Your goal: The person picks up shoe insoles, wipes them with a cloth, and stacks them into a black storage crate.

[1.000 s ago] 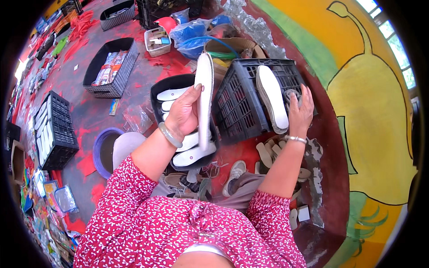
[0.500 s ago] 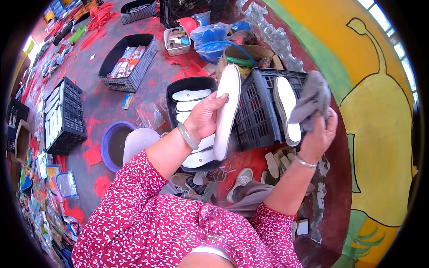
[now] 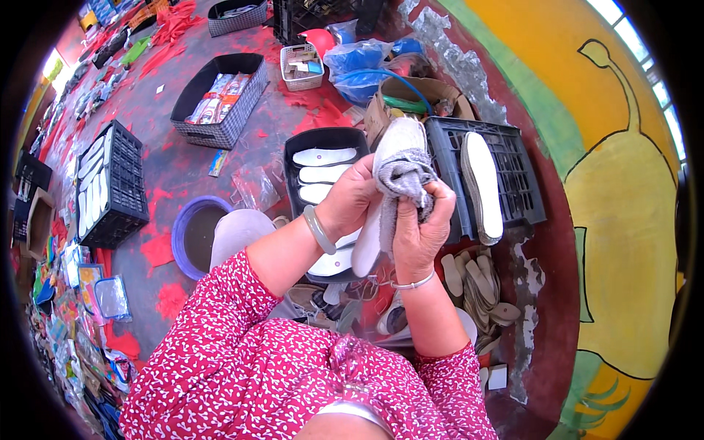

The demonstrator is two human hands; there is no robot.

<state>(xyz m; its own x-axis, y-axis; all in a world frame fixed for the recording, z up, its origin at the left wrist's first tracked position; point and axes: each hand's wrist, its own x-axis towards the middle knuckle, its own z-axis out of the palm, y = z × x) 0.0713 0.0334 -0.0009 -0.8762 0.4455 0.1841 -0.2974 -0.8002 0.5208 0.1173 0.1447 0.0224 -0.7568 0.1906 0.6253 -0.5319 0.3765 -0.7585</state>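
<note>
- Holding a white insole [image 3: 366,255] clamped in the left grip [image 3: 355,202], between black bin [image 3: 323,139] and dark crate [image 3: 522,187].
- Clutching a grey cloth [image 3: 402,174] in the right grip [image 3: 422,231], bunched against the insole.
- With stacked insoles [image 3: 482,183] on the crate, at right.

The left camera of a head-worn fisheye pair looks down and forward, bending straight edges. The torso [image 3: 293,367] fills the bottom, nearest; left hand [image 3: 350,199] and right hand [image 3: 422,233] sit close at centre; the floor [image 3: 165,180] recedes upward, its right edge meeting a painted wall [image 3: 623,213].
</note>
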